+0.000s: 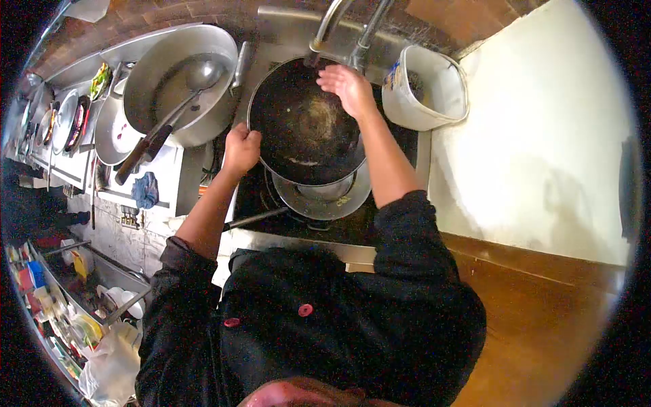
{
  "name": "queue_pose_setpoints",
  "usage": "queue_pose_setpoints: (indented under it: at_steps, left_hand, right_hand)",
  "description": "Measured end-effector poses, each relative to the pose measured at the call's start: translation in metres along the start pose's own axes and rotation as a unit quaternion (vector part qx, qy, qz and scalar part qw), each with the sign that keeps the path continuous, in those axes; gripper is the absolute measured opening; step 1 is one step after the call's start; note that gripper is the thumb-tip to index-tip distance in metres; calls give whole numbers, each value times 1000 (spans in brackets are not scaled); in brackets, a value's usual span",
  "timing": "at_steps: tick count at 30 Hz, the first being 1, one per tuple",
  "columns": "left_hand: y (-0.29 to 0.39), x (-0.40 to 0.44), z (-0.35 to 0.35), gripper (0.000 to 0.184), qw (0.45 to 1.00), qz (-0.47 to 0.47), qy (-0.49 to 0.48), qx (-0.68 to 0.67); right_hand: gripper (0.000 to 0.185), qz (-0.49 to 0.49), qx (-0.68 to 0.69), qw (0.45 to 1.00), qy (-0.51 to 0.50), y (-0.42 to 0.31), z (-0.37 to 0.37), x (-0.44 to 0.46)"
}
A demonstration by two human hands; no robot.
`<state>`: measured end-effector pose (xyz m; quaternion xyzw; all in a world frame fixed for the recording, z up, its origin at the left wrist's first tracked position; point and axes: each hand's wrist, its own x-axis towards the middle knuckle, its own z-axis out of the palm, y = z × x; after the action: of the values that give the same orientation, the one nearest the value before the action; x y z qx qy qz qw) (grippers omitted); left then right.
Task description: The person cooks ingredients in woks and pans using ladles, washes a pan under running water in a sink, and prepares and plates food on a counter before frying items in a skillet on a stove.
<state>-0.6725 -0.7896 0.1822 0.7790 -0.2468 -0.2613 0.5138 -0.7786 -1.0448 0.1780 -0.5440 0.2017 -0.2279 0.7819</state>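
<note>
My left hand [242, 149] is closed on the left edge of a large dark wok [291, 136]; whether it grips the rim or a handle is hidden by the fingers. Over the wok's upper right side, my right hand [347, 88] is open, its fingers stretched out and pointing left. The inside of the wok is blackened, with a paler worn patch near the middle. A curved metal faucet [329, 27] reaches down to the far rim, close to the right fingertips. Partly beneath the wok sits a smaller metal frying pan [319, 209] with green bits in it.
A big metal pot [224, 54] with a ladle [203, 73] stands on the left. Beyond it are a shallow pan [112, 136] and a blue cloth [145, 190]. A white bucket [413, 112] is on the right by the wall. Shelves with containers line the lower left.
</note>
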Motion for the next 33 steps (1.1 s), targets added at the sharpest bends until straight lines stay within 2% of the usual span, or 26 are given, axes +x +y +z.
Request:
queue_pose_setpoints:
  at_steps: [1, 2, 4, 6, 8, 10, 12, 13, 14, 16, 18, 19, 20, 22, 23, 25, 26, 28, 29, 31, 32, 33]
  left_hand:
    - [-9, 6, 5, 16, 997, 58, 9, 49]
    - [-17, 10, 10, 16, 997, 57, 7, 52]
    - [1, 10, 15, 16, 983, 127, 59, 122]
    - [12, 7, 11, 18, 978, 147, 72, 130]
    - [14, 6, 6, 19, 973, 161, 96, 133]
    - [7, 2, 2, 23, 973, 181, 73, 126]
    - [0, 3, 9, 25, 965, 183, 77, 169]
    - [1, 7, 14, 26, 954, 192, 92, 209]
    - [4, 12, 17, 26, 954, 196, 92, 208]
    - [7, 19, 15, 28, 960, 189, 120, 170]
    - [-1, 17, 4, 29, 966, 182, 115, 143]
    - [-4, 16, 1, 29, 971, 179, 112, 111]
    - [-4, 10, -4, 29, 972, 172, 114, 112]
    - [5, 3, -8, 30, 957, 188, 104, 194]
    - [4, 2, -3, 30, 958, 188, 101, 193]
    - [7, 6, 9, 31, 937, 180, 83, 288]
    - [11, 8, 11, 31, 936, 183, 86, 288]
    - [16, 15, 8, 32, 939, 193, 97, 267]
    - [16, 15, 4, 32, 939, 193, 96, 268]
    - [17, 12, -7, 34, 939, 206, 98, 258]
    - [16, 11, -11, 34, 939, 212, 98, 253]
    - [14, 9, -13, 34, 938, 225, 83, 252]
  right_hand:
    - [32, -41, 58, 997, -13, 11, 9, 6]
    - [33, -85, 115, 989, -26, 21, 19, 12]
    - [33, 107, 270, 948, -128, 58, 42, 14]
    - [33, 205, 136, 958, -149, 43, 57, -16]
    - [32, 269, 28, 955, -120, 26, 30, -10]
    - [34, 222, 45, 974, -14, 22, 16, 12]
    - [35, 149, 143, 979, 2, 23, 32, 22]
    - [34, 113, 290, 950, -27, 41, 43, 26]
    - [33, 116, 315, 939, -75, 56, 52, 23]
    - [31, 235, 198, 946, -101, 66, 67, -6]
    - [32, 319, 54, 933, -158, 62, 47, -20]
    - [30, 293, -9, 939, -180, 74, 19, -11]
    - [28, 261, -88, 957, -93, 58, 12, -10]
    - [27, 176, 88, 979, 46, 47, -5, 12]
    - [27, 177, 88, 979, 49, 50, -3, 14]
    - [27, 131, 287, 949, 19, 56, 22, 25]
    - [27, 121, 296, 947, -15, 68, 34, 20]
    - [28, 233, 254, 934, -98, 92, 42, 1]
    - [28, 233, 255, 933, -98, 94, 38, -5]
    - [25, 270, -29, 961, -43, 82, 17, -20]
    - [26, 248, 53, 967, 20, 89, -2, -10]
    - [28, 207, 110, 971, 37, 80, -8, -2]
